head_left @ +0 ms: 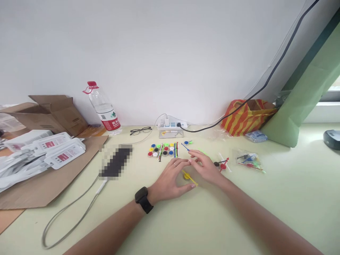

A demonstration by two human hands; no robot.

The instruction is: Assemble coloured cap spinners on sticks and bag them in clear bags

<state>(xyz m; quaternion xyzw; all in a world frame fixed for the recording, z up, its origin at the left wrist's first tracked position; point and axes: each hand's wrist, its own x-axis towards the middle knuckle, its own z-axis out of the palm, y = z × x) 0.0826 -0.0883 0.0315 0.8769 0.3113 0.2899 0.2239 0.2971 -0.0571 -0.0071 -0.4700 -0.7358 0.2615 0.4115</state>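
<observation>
My left hand, with a ring and a black watch, reaches over the table with its thumb spread away from its fingers. Its fingertips meet the thumb side of my right hand. The right fingers are bent together, and a thin blue plastic stick juts out from their tips. A yellow round piece with a long pointer lies between the hands, beside the left thumb. Behind the hands are coloured discs in rows and bundled thin sticks. A blue disc lies just beyond the blue stick.
Right of the hands lie a red pointer piece and a clear bag of parts. A power strip, glasses and water bottle stand along the wall. A cable loops at the left, near cardboard.
</observation>
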